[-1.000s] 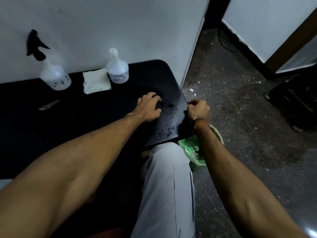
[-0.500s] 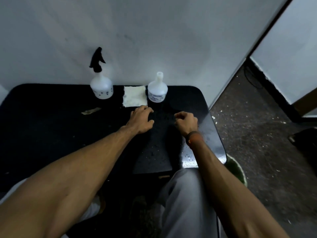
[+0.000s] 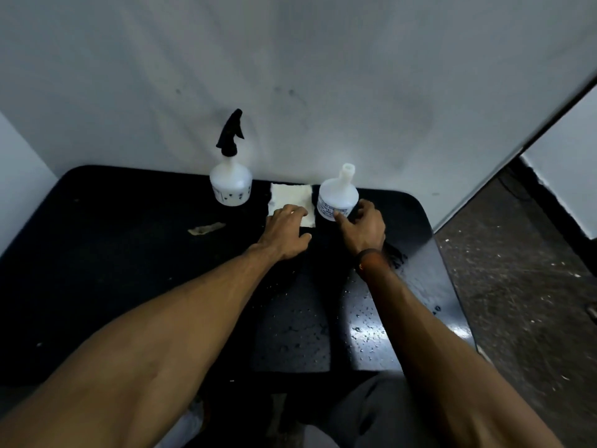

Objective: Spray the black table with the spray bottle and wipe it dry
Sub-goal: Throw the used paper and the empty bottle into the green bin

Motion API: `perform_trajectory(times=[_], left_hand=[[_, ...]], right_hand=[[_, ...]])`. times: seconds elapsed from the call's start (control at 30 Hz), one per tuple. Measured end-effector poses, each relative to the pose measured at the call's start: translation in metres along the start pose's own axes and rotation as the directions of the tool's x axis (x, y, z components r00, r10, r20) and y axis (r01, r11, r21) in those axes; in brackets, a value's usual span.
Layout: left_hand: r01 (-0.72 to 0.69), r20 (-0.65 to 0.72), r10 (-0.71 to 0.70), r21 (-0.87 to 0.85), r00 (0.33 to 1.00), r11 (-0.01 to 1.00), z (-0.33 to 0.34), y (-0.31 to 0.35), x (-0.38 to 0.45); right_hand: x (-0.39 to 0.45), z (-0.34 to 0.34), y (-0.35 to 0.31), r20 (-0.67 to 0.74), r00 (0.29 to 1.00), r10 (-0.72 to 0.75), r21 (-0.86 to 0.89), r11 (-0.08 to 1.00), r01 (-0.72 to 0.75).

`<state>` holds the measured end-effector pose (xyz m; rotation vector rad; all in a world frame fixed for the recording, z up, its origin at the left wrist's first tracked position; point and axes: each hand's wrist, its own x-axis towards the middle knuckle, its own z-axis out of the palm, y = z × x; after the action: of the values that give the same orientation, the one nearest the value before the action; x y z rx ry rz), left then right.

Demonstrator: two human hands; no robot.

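from the head view, the black table (image 3: pixel 97 270) had rounded corners and a matte, grainy top that turned glossy toward four o'clock, where beaded droplets (image 3: pixel 365 331) caught the light. it stood against a pale, smudged wall (image 3: pixel 290 76), with speckled dark floor (image 3: pixel 523 286) at three o'clock. at twelve o'clock the spray bottle (image 3: pixel 230 185), squat translucent white plastic with a black trigger head, stood upright by the wall, untouched. just at its three o'clock lay a white cloth (image 3: pixel 292 202), square and nubbly, flat on the table. the left hand (image 3: pixel 286 232) rested its relaxed, straightened fingers on the cloth's near edge. beyond that stood a second white bottle (image 3: pixel 337 198), capless with a narrow neck and a printed label; the right hand (image 3: pixel 363 226), a dark band at its wrist, touched its base with loosely curled fingers, gripping nothing. a small tan scrap (image 3: pixel 206 228) lay at ten o'clock.
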<state>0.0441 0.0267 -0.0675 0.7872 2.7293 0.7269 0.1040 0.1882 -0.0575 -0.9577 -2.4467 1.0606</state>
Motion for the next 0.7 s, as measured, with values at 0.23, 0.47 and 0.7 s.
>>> perform_trajectory(times=[0.23,0.47,0.7], left_hand=[[-0.014,-0.036,0.013,-0.019,0.999,1.000,-0.010,0.000,0.018],[-0.009,-0.034,0.006,-0.093,0.999,0.996,-0.006,-0.014,0.007],[0.021,0.002,-0.021,-0.087,1.000,0.996,0.000,-0.005,-0.009]], right_hand=[[0.041,0.014,-0.032,-0.066,0.997,-0.028,-0.011,1.000,0.027],[0.048,0.027,-0.043,-0.121,0.991,-0.055,0.010,0.998,0.056],[0.026,0.018,-0.025,-0.124,0.992,-0.018,0.097,0.995,0.030]])
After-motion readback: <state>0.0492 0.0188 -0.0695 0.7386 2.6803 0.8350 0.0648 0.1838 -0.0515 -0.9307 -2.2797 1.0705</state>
